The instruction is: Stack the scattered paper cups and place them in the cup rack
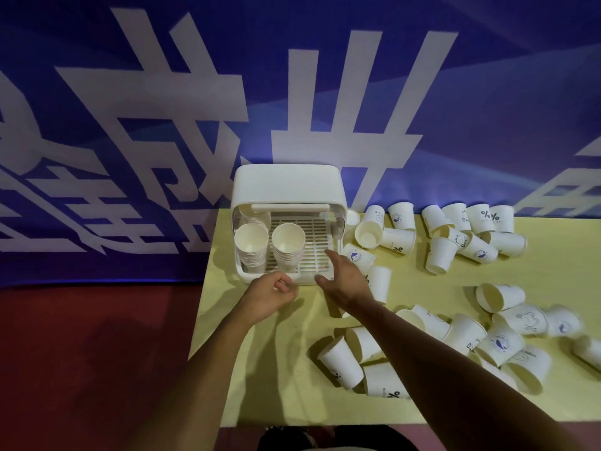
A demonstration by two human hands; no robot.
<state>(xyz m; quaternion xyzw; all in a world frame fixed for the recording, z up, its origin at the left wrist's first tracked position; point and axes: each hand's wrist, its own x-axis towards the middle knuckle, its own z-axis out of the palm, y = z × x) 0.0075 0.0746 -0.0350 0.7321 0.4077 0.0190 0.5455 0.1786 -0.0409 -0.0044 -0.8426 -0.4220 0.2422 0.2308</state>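
Note:
A white cup rack [289, 187] with a slatted tray stands at the table's far left. Two stacks of paper cups sit upright in it, one on the left [251, 247] and one in the middle [287, 244]. My left hand [271, 292] hovers just in front of the rack's front edge, fingers loosely curled and holding nothing. My right hand [341, 279] reaches to the rack's front right corner with fingers spread, nothing in it. Several loose paper cups [367, 234] lie scattered to the right.
The yellow table [283, 369] ends at the left just beside the rack, with red floor below. More cups lie along the back wall [481, 218], and a pile [497, 340] sits at the near right. A blue banner hangs behind.

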